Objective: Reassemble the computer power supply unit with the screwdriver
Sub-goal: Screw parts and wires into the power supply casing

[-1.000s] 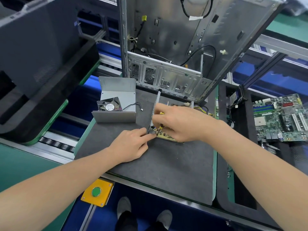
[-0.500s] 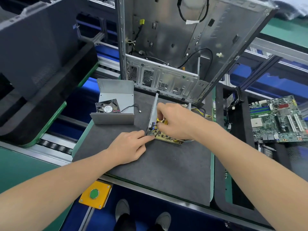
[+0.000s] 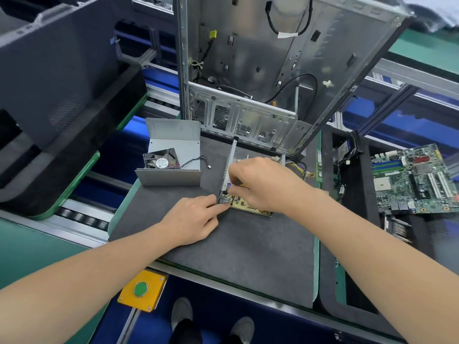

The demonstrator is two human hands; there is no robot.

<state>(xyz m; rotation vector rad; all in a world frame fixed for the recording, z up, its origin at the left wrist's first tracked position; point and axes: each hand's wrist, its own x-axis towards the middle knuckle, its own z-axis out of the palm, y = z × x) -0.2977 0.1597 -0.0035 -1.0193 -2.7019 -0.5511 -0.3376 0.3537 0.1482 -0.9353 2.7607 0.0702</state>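
The power supply's yellowish circuit board lies on the dark mat, against an upright thin metal wall of its shell. My left hand rests on the mat and pinches the near bottom corner of that wall. My right hand covers most of the board, its fingers closed on the board's left edge beside the wall. Yellow and black wires trail from under it. The grey cover with the small fan stands apart to the left. No screwdriver is visible.
An open computer case stands tilted right behind the board. A green motherboard lies on a black tray at the right. A yellow box with a green button sits under the mat's front edge. Conveyor rollers run at the left.
Both hands stay at the board and wall. My right fingers have shifted slightly lower along the wall toward the board's near corner.
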